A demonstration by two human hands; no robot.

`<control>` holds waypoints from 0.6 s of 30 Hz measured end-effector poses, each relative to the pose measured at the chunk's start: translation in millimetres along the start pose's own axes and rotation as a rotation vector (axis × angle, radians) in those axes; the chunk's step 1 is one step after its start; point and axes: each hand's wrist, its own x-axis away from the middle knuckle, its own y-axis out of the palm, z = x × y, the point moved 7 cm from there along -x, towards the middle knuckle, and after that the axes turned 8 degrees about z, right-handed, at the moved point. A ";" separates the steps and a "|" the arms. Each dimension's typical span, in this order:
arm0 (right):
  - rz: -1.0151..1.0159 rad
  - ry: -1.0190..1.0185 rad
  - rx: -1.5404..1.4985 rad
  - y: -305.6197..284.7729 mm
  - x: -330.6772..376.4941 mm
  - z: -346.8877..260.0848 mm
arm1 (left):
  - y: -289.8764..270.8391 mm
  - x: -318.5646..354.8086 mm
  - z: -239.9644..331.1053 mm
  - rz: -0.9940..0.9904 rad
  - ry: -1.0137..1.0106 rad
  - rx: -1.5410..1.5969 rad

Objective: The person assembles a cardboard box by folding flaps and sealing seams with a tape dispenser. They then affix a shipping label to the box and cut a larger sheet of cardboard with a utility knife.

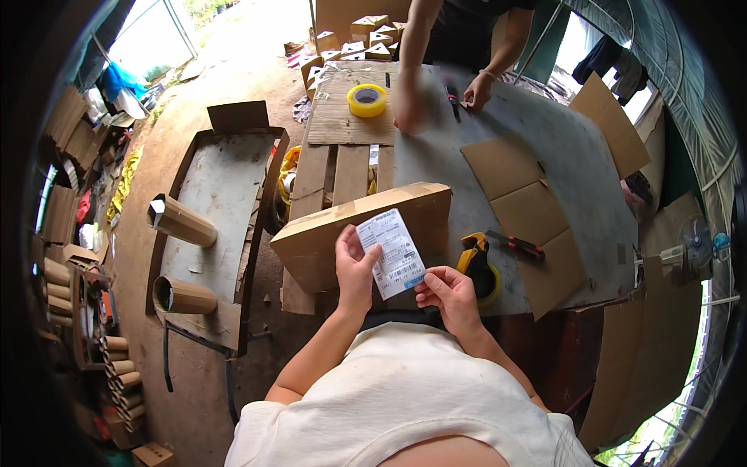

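Note:
A white printed shipping label [391, 253] with a barcode is held up in front of me. My left hand [356, 268] pinches its left edge between thumb and fingers. At its lower right corner, my right hand [450, 296] grips it near a small blue patch. Just behind the label a long taped cardboard box [311, 253] rests tilted at the table's near edge. A tape dispenser [478, 268], yellow and black, stands to the right of my right hand. Beyond it lies a red-and-black handled knife [515, 245].
A co-worker's hands [478, 92] are at the table's far side, one blurred, near a dark tool [453, 103]. Flat cardboard [537, 210] lies right. A yellow tape roll [366, 100] sits on corrugated board [334, 117]. Left, a low table [214, 183] bears two cardboard tubes [187, 221].

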 end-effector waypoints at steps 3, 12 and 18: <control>0.023 -0.016 -0.030 -5.8 -0.9 -9.7 | 19.1 28.8 56.8 -0.015 0.722 -0.607; -0.121 -0.018 -0.063 9.8 4.4 -26.4 | 45.5 52.7 42.0 -0.519 0.389 -0.288; -0.104 -0.055 -0.047 15.1 7.1 -30.8 | 45.9 55.2 43.4 -0.537 0.382 -0.258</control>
